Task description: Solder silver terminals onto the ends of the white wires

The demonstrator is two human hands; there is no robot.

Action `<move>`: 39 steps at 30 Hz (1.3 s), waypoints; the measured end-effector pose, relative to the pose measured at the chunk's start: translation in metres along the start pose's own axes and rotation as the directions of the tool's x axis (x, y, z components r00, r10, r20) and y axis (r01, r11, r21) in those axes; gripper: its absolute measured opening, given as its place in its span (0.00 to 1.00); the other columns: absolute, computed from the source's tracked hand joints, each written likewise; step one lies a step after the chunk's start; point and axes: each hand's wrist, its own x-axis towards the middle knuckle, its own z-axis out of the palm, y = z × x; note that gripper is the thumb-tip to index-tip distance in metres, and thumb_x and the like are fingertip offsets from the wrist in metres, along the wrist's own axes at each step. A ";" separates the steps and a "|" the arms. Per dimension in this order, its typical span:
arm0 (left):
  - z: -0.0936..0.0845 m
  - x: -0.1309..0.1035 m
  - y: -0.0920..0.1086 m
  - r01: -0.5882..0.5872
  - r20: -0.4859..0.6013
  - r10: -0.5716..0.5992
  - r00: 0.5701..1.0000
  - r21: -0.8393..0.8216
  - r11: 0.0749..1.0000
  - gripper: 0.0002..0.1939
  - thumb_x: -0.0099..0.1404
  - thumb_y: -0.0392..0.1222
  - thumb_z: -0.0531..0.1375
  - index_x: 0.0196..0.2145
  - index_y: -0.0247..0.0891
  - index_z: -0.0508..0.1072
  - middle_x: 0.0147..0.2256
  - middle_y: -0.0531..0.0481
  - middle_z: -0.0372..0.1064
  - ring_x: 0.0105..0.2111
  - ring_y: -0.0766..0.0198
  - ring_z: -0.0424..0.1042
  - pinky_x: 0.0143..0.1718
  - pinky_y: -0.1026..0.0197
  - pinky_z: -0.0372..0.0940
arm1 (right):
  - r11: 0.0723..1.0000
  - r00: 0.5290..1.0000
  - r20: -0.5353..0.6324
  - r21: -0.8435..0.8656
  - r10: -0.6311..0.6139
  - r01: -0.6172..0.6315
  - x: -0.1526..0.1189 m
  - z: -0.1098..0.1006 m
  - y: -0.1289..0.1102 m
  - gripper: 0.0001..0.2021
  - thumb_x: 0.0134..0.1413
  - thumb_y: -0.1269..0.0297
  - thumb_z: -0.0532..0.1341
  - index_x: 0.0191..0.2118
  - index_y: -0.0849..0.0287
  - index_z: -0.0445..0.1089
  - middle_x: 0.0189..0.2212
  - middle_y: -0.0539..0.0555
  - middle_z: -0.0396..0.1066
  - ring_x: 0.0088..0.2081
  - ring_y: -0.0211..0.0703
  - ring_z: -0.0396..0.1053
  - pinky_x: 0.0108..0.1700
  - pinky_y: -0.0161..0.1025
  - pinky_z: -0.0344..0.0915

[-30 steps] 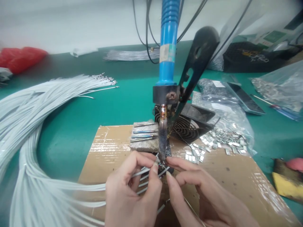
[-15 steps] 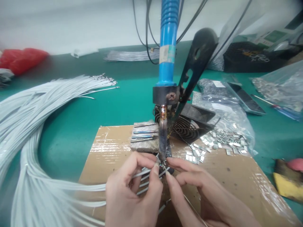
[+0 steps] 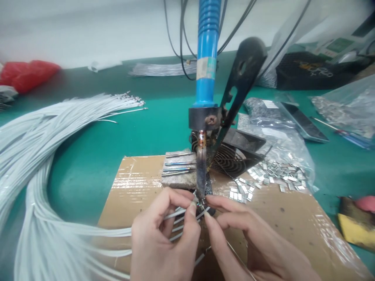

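A blue-handled soldering iron (image 3: 206, 74) hangs upright in a black metal holder, its tip pointing down between my hands. My left hand (image 3: 168, 234) pinches the end of a white cable (image 3: 177, 213) beside the tip. Thin solder wire (image 3: 234, 251) runs under my right hand (image 3: 249, 234), whose thumb and index finger close on it just right of the tip. A small shiny metal part sits at the contact point, mostly hidden by fingertips. More white cable ends lie below, partly covered by my left hand.
A large bundle of white cables (image 3: 38, 183) fills the left. Behind the iron stand a block with metal rods (image 3: 178, 181) and a black fan (image 3: 234, 156). Small metal plates (image 3: 281, 171) spill from a bag at right. Cardboard (image 3: 131, 187) covers the green table (image 3: 158, 128).
The soldering iron and its holder have shifted very slightly. Both hands stay nearly in place, my right thumb a touch further left.
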 end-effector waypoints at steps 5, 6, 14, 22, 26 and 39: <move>0.001 0.000 -0.003 0.008 0.008 -0.008 1.000 -0.018 1.000 0.08 0.59 0.35 0.65 0.24 0.45 0.77 0.31 0.60 0.81 0.30 0.72 0.81 0.34 0.78 0.73 | 1.000 1.000 -0.005 0.003 0.009 -0.009 -0.001 0.000 0.001 0.10 0.61 0.67 0.69 0.28 0.49 0.76 0.37 0.43 0.86 0.38 0.32 0.85 0.52 0.22 0.73; 0.001 -0.001 -0.003 0.004 0.005 -0.004 1.000 -0.020 1.000 0.08 0.59 0.35 0.65 0.24 0.45 0.77 0.31 0.61 0.81 0.29 0.73 0.81 0.33 0.78 0.72 | 1.000 1.000 -0.009 0.009 0.010 -0.010 -0.001 0.000 0.001 0.10 0.60 0.68 0.69 0.28 0.49 0.76 0.37 0.43 0.86 0.38 0.33 0.85 0.52 0.23 0.73; 0.002 -0.002 -0.004 0.005 -0.013 -0.005 1.000 -0.006 1.000 0.08 0.59 0.36 0.65 0.24 0.45 0.77 0.30 0.61 0.81 0.27 0.73 0.79 0.31 0.78 0.71 | 1.000 1.000 -0.016 0.026 0.005 -0.004 -0.002 -0.002 0.002 0.10 0.60 0.68 0.70 0.28 0.48 0.77 0.35 0.42 0.86 0.37 0.33 0.85 0.49 0.24 0.75; 0.004 -0.003 -0.003 0.005 -0.031 -0.005 1.000 -0.007 1.000 0.08 0.58 0.36 0.66 0.23 0.45 0.77 0.30 0.60 0.80 0.26 0.72 0.79 0.29 0.77 0.71 | 0.999 1.000 -0.006 0.036 -0.012 0.012 -0.001 -0.002 0.002 0.09 0.59 0.69 0.71 0.29 0.49 0.78 0.35 0.43 0.86 0.36 0.35 0.85 0.48 0.25 0.76; 0.004 -0.002 -0.002 0.007 -0.035 -0.007 0.999 -0.004 1.000 0.08 0.58 0.35 0.66 0.23 0.45 0.77 0.30 0.60 0.81 0.24 0.72 0.78 0.28 0.76 0.70 | 1.000 1.000 0.019 0.003 0.021 -0.021 -0.001 -0.004 0.000 0.09 0.60 0.69 0.71 0.31 0.46 0.78 0.37 0.40 0.86 0.37 0.29 0.84 0.48 0.18 0.71; 0.000 -0.001 -0.005 0.008 -0.008 -0.008 1.000 -0.002 1.000 0.07 0.58 0.36 0.67 0.24 0.45 0.77 0.30 0.58 0.80 0.25 0.71 0.79 0.28 0.75 0.71 | 1.000 1.000 0.007 0.004 -0.019 0.019 0.000 -0.004 0.001 0.09 0.60 0.70 0.71 0.30 0.48 0.78 0.36 0.41 0.86 0.36 0.31 0.85 0.47 0.20 0.74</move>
